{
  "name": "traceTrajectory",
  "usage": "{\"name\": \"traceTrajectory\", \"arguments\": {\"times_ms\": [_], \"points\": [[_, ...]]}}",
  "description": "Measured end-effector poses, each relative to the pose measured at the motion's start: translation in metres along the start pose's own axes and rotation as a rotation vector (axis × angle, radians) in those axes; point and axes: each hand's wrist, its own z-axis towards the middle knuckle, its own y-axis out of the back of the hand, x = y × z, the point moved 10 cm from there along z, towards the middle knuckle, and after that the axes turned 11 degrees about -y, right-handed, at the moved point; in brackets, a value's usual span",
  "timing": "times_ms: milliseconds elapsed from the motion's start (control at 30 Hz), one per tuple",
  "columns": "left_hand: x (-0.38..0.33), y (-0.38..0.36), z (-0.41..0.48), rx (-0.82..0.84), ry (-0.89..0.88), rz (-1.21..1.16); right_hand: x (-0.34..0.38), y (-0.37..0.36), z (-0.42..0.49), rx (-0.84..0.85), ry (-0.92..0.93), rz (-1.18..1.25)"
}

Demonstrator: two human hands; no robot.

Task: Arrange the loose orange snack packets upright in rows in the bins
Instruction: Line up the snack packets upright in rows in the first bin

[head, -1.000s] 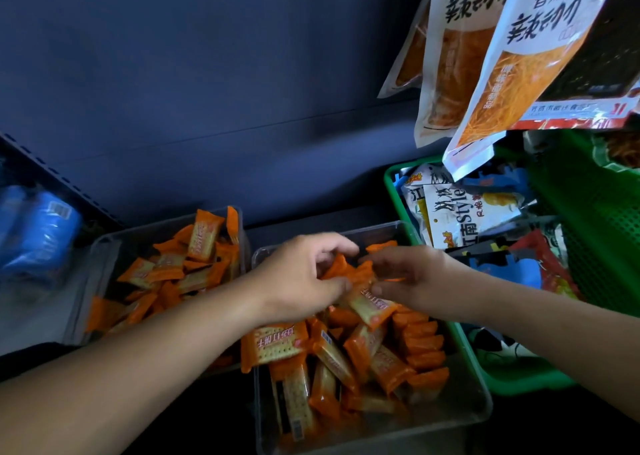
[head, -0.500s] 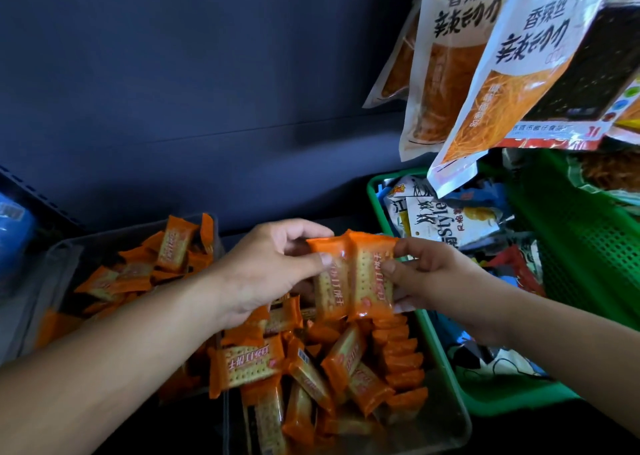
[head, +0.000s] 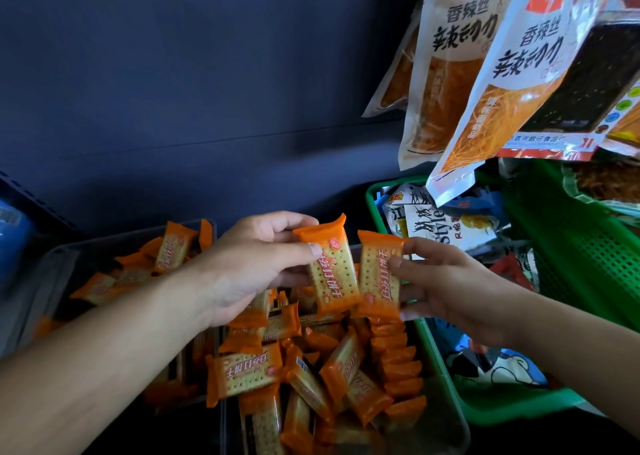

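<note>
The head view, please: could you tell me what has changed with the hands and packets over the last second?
The left hand and right hand, earlier down in the clear bin, have risen, pinching a left packet and a right packet upright, side by side above it. The upright row at the bin's right side and the loose pile stayed put.

Dim light, and a dark blue-grey back panel (head: 190, 74) filled the view from 9 to 12 o'clock. Big snack bags (head: 446, 67) hung at 1 o'clock; a green basket (head: 588, 257) sat at 3; blue packs (head: 14, 233) showed at 9.
</note>
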Motion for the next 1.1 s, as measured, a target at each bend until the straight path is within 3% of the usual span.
{"name": "traceTrajectory", "arguments": {"times_ms": [167, 267, 533, 667, 833, 1100], "points": [[-0.005, 0.001, 0.001, -0.006, -0.059, 0.057, 0.006, -0.020, -0.005, 0.141, -0.011, 0.105], [-0.004, -0.002, 0.000, -0.018, -0.080, 0.096, 0.013, -0.031, -0.010, 0.222, 0.054, 0.001], [-0.004, 0.002, 0.002, -0.022, -0.138, 0.239, 0.026, 0.019, -0.007, -0.153, 0.134, -0.251], [-0.002, -0.010, 0.001, 0.012, -0.149, 0.246, 0.035, 0.010, -0.017, -0.065, 0.168, -0.299], [0.002, -0.027, 0.001, 0.023, -0.159, 0.184, 0.026, -0.001, -0.014, 0.053, 0.093, -0.144], [0.009, -0.037, 0.003, 0.018, -0.145, 0.100, 0.033, -0.003, -0.012, -0.035, 0.151, -0.222]]}}
